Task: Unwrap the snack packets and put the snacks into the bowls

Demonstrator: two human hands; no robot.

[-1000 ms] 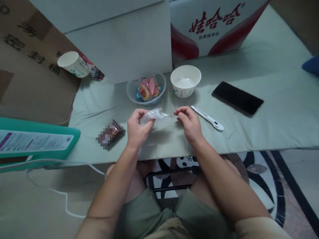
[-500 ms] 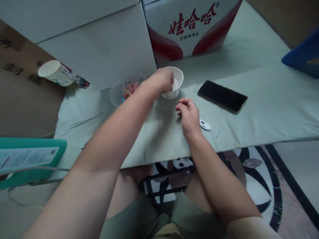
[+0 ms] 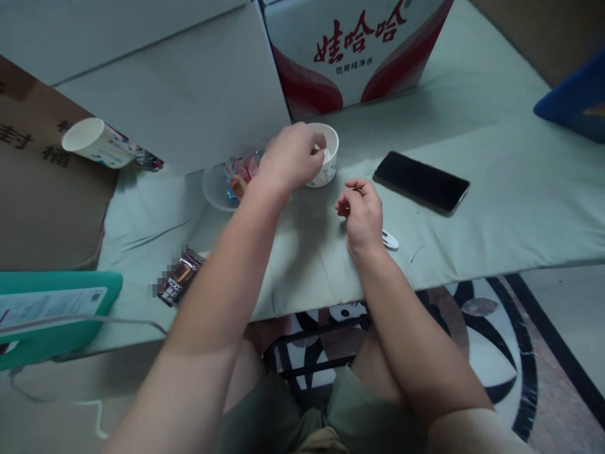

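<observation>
My left hand [image 3: 293, 157] is bent over the white paper cup [image 3: 326, 169], its curled fingers at the opening. Whatever those fingers may hold is hidden; something pale shows inside the cup. Just to the right and nearer me, my right hand [image 3: 363, 214] rests over the cloth with fingers loosely bent and a gap at the thumb; I see nothing held in it. A small white oval object [image 3: 390, 240] lies partly behind the right hand. Beside my left wrist stands a clear plastic bowl [image 3: 215, 195] with colourful wrapped pieces [image 3: 243, 169], partly covered by the arm.
A black phone [image 3: 421, 183] lies to the right on the pale green cloth. Another paper cup [image 3: 97, 144] lies tipped at the left, and a dark snack packet [image 3: 179, 277] is near the front edge. A white and red carton [image 3: 354, 63] stands behind; a green container [image 3: 61, 315] is front left.
My left hand has drawn back a little up and left from inside the cup. The dark packet now shows beside my left forearm. My right hand has barely moved.
</observation>
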